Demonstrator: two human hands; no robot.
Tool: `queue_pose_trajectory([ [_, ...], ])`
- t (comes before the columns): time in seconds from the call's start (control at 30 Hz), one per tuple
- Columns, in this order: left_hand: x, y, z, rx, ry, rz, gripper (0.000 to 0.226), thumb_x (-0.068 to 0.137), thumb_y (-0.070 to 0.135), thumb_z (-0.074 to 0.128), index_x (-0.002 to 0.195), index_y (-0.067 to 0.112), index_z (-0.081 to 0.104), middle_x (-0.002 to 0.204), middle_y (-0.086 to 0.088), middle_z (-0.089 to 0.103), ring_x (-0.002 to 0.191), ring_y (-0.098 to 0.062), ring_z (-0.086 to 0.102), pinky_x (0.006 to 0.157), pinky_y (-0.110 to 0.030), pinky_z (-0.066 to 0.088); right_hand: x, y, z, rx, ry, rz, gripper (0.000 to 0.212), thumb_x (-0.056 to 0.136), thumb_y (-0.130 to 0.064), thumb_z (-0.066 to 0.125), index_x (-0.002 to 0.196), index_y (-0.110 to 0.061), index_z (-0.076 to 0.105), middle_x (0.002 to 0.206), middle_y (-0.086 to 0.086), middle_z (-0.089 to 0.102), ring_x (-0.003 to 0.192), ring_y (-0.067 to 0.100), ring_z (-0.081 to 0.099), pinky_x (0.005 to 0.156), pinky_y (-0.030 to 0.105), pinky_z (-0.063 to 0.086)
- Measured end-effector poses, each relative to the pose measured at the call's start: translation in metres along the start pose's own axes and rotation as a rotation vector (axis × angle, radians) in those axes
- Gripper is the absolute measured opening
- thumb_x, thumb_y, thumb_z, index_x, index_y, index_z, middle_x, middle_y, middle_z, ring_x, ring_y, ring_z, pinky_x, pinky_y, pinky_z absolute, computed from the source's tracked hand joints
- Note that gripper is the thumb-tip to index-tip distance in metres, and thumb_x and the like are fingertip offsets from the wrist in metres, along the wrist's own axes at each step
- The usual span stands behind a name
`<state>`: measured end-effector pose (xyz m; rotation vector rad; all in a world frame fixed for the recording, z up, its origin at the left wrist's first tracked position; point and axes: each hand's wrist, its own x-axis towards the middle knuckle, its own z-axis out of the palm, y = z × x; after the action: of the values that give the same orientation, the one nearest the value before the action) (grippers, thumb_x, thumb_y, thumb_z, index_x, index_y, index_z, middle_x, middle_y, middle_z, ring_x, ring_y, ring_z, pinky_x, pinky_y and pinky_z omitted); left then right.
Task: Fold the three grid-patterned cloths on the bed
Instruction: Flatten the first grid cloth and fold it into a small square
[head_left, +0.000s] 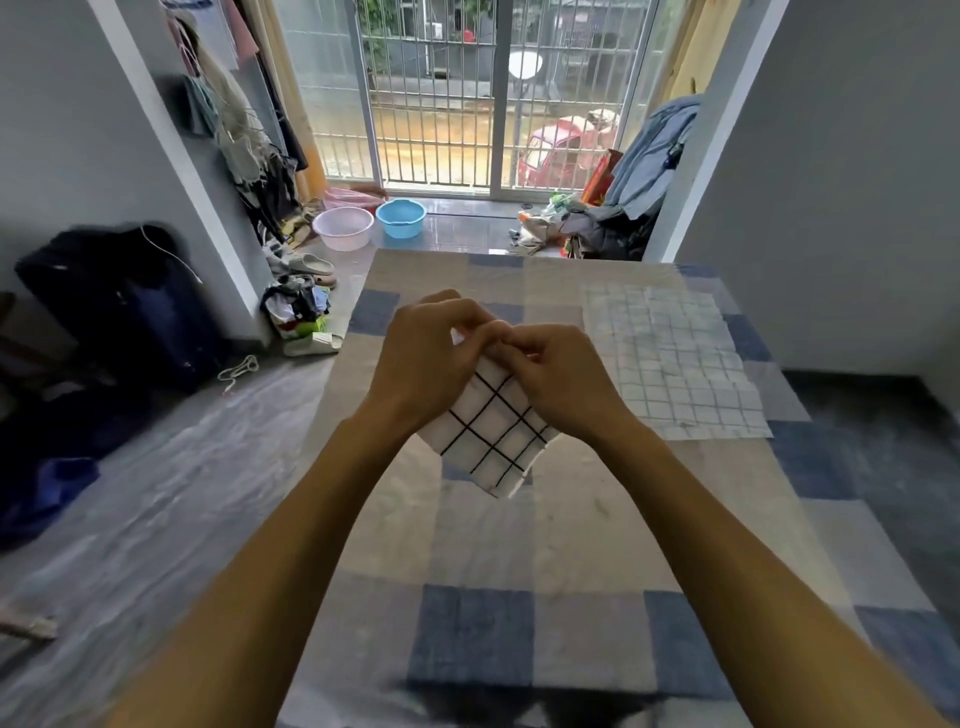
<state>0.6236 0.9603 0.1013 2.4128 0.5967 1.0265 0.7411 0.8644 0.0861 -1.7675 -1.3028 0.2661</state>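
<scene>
A white cloth with a bold black grid (491, 434) hangs in the air above the middle of the bed, one corner pointing down. My left hand (426, 364) and my right hand (558, 382) pinch its top edge close together, fingertips touching. A second cloth, white with a fine blue grid (675, 358), lies spread flat on the bed's far right part. A third grid cloth is not in sight. The bed (519, 545) has a cover of blue, grey and beige squares.
Left of the bed the floor holds a dark suitcase (119, 306), slippers (311, 265), a clothes heap and two plastic basins (400, 218). A barred glass door (467, 93) is beyond the bed. A grey wall (831, 182) borders the bed's right side.
</scene>
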Motion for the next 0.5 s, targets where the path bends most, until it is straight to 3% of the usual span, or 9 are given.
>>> queue_pose_trajectory([
  [0.17,0.0,-0.008,0.0,0.016,0.011,-0.013,0.011,0.087,0.024,0.064,0.083,0.015,0.069,0.079,0.013,0.055,0.072,-0.002,0.048,0.066,-0.001,0.032,0.001,-0.003,0.007,-0.017,-0.007,-0.006,0.017,0.09,-0.038,0.058,0.079,-0.034,0.07,0.059,-0.017,0.059,0.061,0.0,0.055,0.061,0.017,0.038],
  [0.3,0.002,-0.014,-0.002,-0.029,0.091,-0.041,0.011,0.088,0.019,0.062,0.082,0.011,0.065,0.08,0.009,0.055,0.073,-0.002,0.046,0.068,-0.002,0.032,-0.005,0.011,0.006,-0.033,0.009,0.065,0.021,0.087,-0.043,0.06,0.076,-0.031,0.072,0.063,-0.018,0.063,0.065,0.0,0.059,0.063,0.015,0.042],
  [0.4,0.004,-0.02,-0.001,-0.025,0.111,-0.08,0.012,0.091,0.017,0.057,0.084,0.008,0.06,0.081,0.003,0.053,0.075,-0.006,0.045,0.066,-0.002,0.03,-0.019,0.03,0.007,-0.055,0.017,0.094,0.033,0.088,-0.041,0.061,0.056,-0.036,0.058,0.048,-0.017,0.053,0.053,0.001,0.052,0.053,0.011,0.035],
  [0.5,0.001,-0.023,0.004,-0.015,0.11,-0.086,0.013,0.093,0.015,0.054,0.087,0.005,0.057,0.082,0.0,0.051,0.075,-0.01,0.043,0.066,-0.003,0.03,-0.032,0.048,0.009,-0.076,0.023,0.103,0.041,0.09,-0.039,0.059,0.05,-0.035,0.05,0.045,-0.011,0.047,0.048,0.005,0.045,0.049,0.018,0.032],
])
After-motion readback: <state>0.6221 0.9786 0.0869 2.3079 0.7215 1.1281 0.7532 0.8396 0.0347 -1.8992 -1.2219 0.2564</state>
